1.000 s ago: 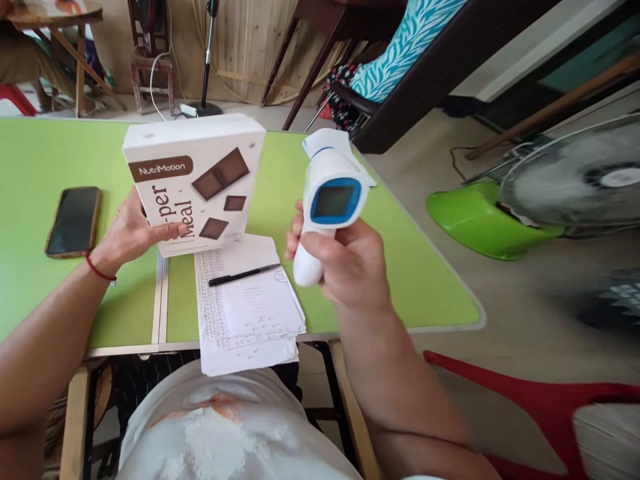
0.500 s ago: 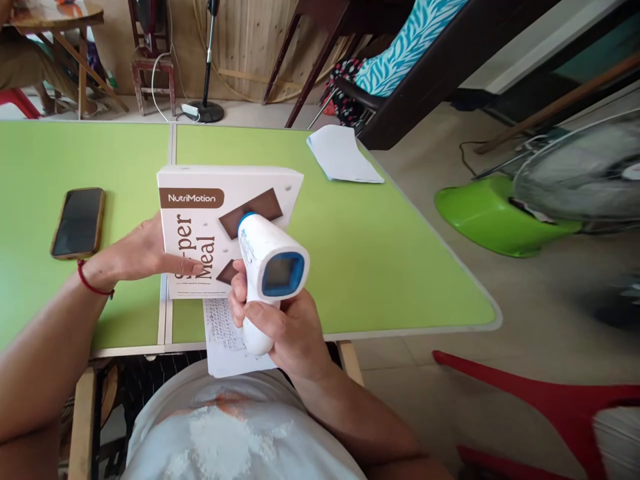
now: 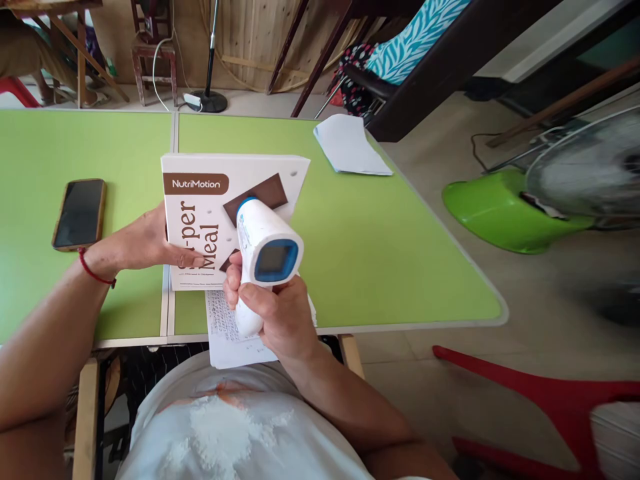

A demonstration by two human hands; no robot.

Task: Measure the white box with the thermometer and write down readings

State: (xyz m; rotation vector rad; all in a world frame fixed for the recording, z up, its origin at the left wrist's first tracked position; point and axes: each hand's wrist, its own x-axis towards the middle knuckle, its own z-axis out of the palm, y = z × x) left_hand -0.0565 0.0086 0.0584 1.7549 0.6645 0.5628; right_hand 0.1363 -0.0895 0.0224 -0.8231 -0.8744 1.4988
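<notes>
My left hand (image 3: 150,243) grips the left side of a white and brown NutriMotion box (image 3: 200,170), thumb across its front and the other fingers hidden behind. The box stands tilted over the green table (image 3: 375,253). Wrapped in my right hand (image 3: 280,307) is a white and blue infrared thermometer (image 3: 265,230), its nose toward the box front and its dark screen toward me. Whether the nose touches the box I cannot tell. A handwritten sheet (image 3: 235,340) lies partly under both at the table's near edge.
A phone (image 3: 79,215) lies left of my hand. White papers (image 3: 350,145) rest by the table's far right corner. Beyond the right edge are a fan with a green base (image 3: 505,210) and a red chair (image 3: 540,400). Part of a person (image 3: 30,53) shows at the far left.
My right hand has shifted the thermometer slightly left relative to the box. The whole view has moved a little; both hands keep their holds.
</notes>
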